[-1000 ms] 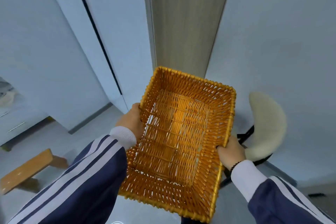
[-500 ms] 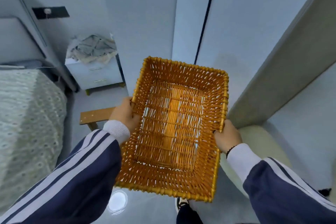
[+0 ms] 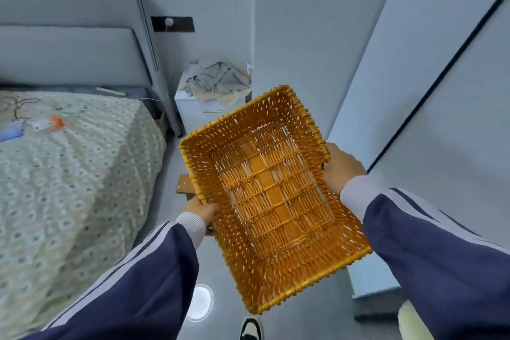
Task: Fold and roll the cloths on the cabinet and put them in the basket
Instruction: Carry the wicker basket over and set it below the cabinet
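An orange wicker basket (image 3: 271, 265) hangs in the air in front of me, with nothing inside it. My left hand (image 3: 200, 211) grips its left rim, and my right hand (image 3: 343, 167) grips its right rim. Beyond the basket, a heap of crumpled grey and cream cloths (image 3: 218, 81) lies on top of a small white bedside cabinet (image 3: 193, 112) at the far end of the aisle. The basket's far corner hides part of that cabinet.
A bed (image 3: 69, 174) with a patterned cover and grey headboard fills the left side. White wardrobe doors (image 3: 414, 77) line the right. A low wooden stool (image 3: 184, 186) stands on the grey floor between me and the cabinet, partly hidden by the basket.
My view has swung left from the wardrobe toward the bed and cabinet. The basket stays in both hands and has turned clockwise, and the cabinet with cloths now sits straight ahead.
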A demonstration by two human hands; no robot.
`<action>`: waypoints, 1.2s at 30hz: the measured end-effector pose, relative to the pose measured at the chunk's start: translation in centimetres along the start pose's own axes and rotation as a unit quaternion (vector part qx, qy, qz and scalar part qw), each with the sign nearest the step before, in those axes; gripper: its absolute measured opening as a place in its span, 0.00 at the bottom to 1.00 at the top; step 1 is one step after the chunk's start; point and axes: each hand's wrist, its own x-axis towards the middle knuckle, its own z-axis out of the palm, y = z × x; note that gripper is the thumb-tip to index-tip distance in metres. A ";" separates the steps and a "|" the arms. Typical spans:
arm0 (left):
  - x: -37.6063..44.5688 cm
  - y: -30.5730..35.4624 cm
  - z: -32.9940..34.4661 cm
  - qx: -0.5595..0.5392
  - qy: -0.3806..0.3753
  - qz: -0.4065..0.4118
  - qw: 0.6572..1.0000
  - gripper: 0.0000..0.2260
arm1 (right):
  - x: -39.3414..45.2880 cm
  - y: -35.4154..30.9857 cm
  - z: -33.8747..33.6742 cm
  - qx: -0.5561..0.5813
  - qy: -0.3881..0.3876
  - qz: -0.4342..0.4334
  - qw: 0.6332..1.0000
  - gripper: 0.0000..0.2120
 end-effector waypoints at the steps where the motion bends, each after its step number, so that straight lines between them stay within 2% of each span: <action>1: 1.2 0.5 -0.6 -0.004 0.009 -0.005 1.000 0.09 | 1.7 -0.9 0.5 -0.001 -0.003 -0.009 1.000 0.18; 7: 5.4 3.0 -4.7 -0.053 0.066 -0.062 0.995 0.06 | 7.2 -7.2 2.8 0.100 -0.063 -0.029 0.993 0.32; 12: 9.2 5.0 -7.2 -0.145 0.077 -0.131 0.978 0.09 | 7.4 -11.4 6.2 -0.055 -0.061 -0.029 0.996 0.39; 14: 11.9 5.5 -8.4 -0.180 0.092 -0.151 0.968 0.07 | 7.9 -13.4 7.6 -0.070 -0.062 -0.019 0.995 0.41; 17: 16.6 6.0 -9.2 -0.211 0.055 -0.135 0.967 0.05 | 9.4 -15.9 9.4 0.057 -0.043 0.017 0.997 0.46; 20: 20.1 8.3 -10.6 -0.251 0.049 -0.157 0.954 0.04 | 12.9 -18.8 11.1 0.254 -0.086 0.117 0.956 0.49; 21: 21.0 9.3 -10.9 -0.257 0.055 -0.169 0.950 0.03 | 14.2 -19.4 11.5 0.294 -0.108 0.154 0.937 0.48; 23: 23.8 10.6 -12.2 -0.251 0.044 -0.192 0.948 0.09 | 17.2 -21.1 12.7 0.300 -0.146 0.187 0.924 0.37; 25: 26.5 11.9 -13.5 -0.230 0.030 -0.198 0.953 0.12 | 19.6 -22.7 13.9 0.274 -0.185 0.157 0.931 0.22; 28: 31.1 13.8 -15.6 -0.213 0.023 -0.211 0.954 0.13 | 22.6 -25.7 14.5 0.310 -0.181 0.123 0.925 0.11; 30: 33.4 15.1 -16.5 -0.193 0.015 -0.209 0.958 0.16 | 24.7 -27.1 14.8 0.321 -0.172 0.140 0.921 0.09; 33: 34.9 17.8 -16.9 -0.161 0.012 -0.178 0.971 0.14 | 28.2 -28.1 15.2 0.305 -0.163 0.174 0.922 0.10; 36: 37.6 20.0 -17.4 -0.104 0.001 -0.160 0.982 0.17 | 31.9 -28.7 15.6 0.276 -0.168 0.183 0.928 0.08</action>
